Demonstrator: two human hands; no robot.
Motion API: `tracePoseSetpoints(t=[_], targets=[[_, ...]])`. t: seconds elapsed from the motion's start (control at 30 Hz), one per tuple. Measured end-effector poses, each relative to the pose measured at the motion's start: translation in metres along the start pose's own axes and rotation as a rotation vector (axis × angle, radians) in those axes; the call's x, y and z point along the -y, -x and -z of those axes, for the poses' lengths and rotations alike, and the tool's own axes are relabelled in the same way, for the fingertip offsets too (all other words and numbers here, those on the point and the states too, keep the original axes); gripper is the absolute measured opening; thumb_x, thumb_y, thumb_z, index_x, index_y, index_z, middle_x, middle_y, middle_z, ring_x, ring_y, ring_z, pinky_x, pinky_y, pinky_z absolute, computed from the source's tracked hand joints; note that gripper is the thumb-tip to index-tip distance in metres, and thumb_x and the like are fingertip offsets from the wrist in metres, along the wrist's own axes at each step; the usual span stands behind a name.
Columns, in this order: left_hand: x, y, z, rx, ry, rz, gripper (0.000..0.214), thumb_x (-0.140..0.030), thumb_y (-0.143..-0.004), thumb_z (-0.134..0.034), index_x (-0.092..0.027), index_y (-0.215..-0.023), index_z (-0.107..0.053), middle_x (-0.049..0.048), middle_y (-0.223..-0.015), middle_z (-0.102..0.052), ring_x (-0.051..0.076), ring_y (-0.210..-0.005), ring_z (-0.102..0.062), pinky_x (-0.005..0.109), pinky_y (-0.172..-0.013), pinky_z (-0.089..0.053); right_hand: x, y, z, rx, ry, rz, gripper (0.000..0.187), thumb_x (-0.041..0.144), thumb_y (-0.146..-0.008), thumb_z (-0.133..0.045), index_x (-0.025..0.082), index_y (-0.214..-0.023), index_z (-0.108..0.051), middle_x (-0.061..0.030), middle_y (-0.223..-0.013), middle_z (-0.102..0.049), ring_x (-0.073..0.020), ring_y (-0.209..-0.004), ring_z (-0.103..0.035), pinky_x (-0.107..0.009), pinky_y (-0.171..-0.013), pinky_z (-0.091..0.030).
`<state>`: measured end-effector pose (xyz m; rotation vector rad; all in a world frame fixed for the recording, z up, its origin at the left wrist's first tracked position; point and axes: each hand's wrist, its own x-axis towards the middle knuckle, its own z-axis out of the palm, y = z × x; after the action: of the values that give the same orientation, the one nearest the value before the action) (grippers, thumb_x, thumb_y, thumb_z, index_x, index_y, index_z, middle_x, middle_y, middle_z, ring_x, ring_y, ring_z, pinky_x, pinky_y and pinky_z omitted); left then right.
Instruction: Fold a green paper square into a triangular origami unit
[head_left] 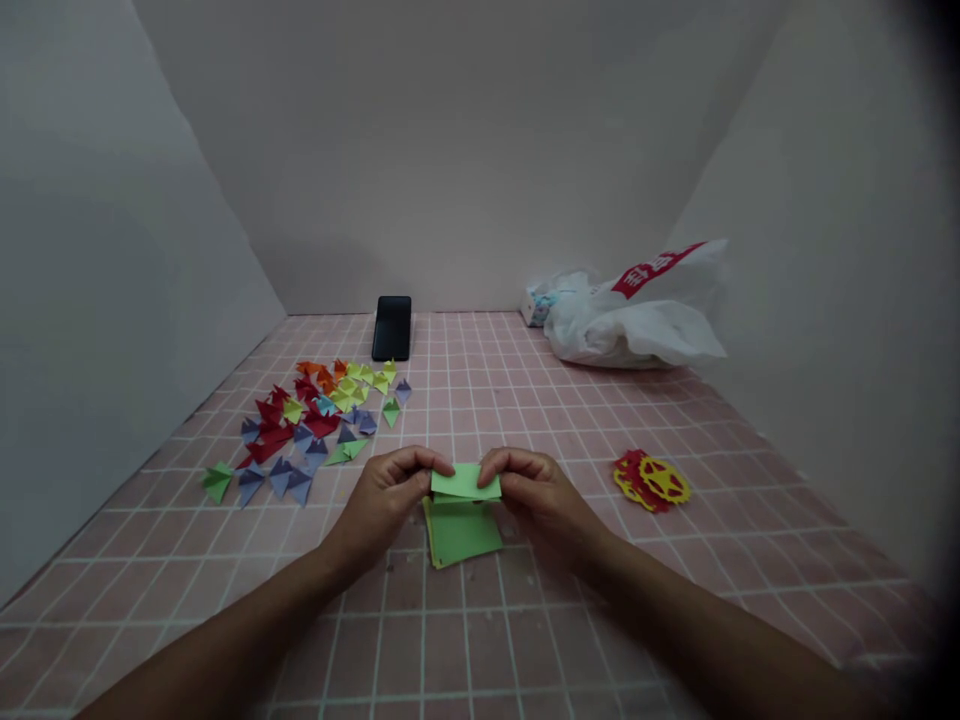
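A small folded sheet of green paper [466, 482] is stretched between my two hands, just above the table. My left hand [391, 492] pinches its left end between thumb and fingers. At the right end, my right hand [534, 492] grips it the same way. Below the held sheet lies a stack of square paper [466, 535], green on top with yellow edges showing at its left side. To the left of my left hand, several small folded paper pieces [307, 425] in red, orange, yellow, purple, green and blue are spread out.
A pink tablecloth [525, 650] with a white grid covers the table. At the back stands a black phone [392, 328]. A white plastic bag [637, 325] rests against a small patterned box [537, 305] at the back right. Red and yellow gear-shaped cutouts [651, 480] lie on the right.
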<state>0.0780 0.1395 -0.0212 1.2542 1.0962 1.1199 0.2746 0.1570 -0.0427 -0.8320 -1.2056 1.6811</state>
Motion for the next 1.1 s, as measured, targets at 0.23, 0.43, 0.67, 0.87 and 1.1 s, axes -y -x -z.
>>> tracePoseSetpoints(t=[0.23,0.43,0.67,0.87,1.1], targets=[[-0.002,0.0,-0.001,-0.003,-0.107,-0.041,0.012,-0.021,-0.073,-0.056,-0.019,-0.072,-0.068,0.0016,-0.076,-0.065,0.018,-0.076,-0.056,0.03,-0.073,-0.043,-0.003,-0.001,0.003,0.015,0.057,0.044,0.014,0.014,-0.071,-0.057,0.021,-0.07,-0.069,-0.0011,-0.076,-0.058,-0.0164,-0.075,-0.05,-0.03,-0.073,-0.036],[-0.002,0.0,0.001,0.001,-0.159,-0.071,0.013,-0.018,-0.075,-0.055,-0.019,-0.071,-0.067,0.0016,-0.077,-0.064,0.017,-0.077,-0.057,0.03,-0.075,-0.043,-0.004,-0.001,0.006,0.027,0.14,0.102,0.016,0.014,-0.073,-0.054,0.022,-0.07,-0.067,-0.0014,-0.076,-0.058,-0.017,-0.075,-0.05,-0.031,-0.073,-0.037],[0.003,-0.001,0.004,0.019,0.042,0.032,0.018,-0.027,-0.085,-0.057,-0.019,-0.097,-0.065,0.0022,-0.084,-0.062,0.015,-0.072,-0.058,0.027,-0.067,-0.047,0.003,-0.003,0.007,0.048,0.261,0.187,0.019,0.012,-0.073,-0.05,0.021,-0.067,-0.066,-0.0008,-0.074,-0.057,-0.0165,-0.074,-0.051,-0.03,-0.071,-0.037],[-0.007,0.0,-0.005,0.084,-0.082,0.16,0.031,-0.046,-0.079,-0.064,-0.015,-0.075,-0.065,-0.0017,-0.064,-0.051,0.011,-0.057,-0.045,0.022,-0.052,-0.037,0.009,0.001,0.001,0.133,0.356,0.19,0.019,0.016,-0.074,-0.05,0.02,-0.063,-0.065,-0.0019,-0.074,-0.057,-0.0166,-0.073,-0.053,-0.03,-0.068,-0.039],[0.002,0.001,-0.006,0.15,-0.028,0.304,0.034,-0.049,-0.074,-0.068,-0.017,-0.067,-0.059,-0.0048,-0.057,-0.045,0.008,-0.048,-0.039,0.02,-0.045,-0.031,0.009,0.003,0.0,0.178,0.41,0.196,0.02,0.015,-0.075,-0.048,0.021,-0.065,-0.065,-0.0025,-0.076,-0.058,-0.0168,-0.074,-0.055,-0.031,-0.067,-0.041]])
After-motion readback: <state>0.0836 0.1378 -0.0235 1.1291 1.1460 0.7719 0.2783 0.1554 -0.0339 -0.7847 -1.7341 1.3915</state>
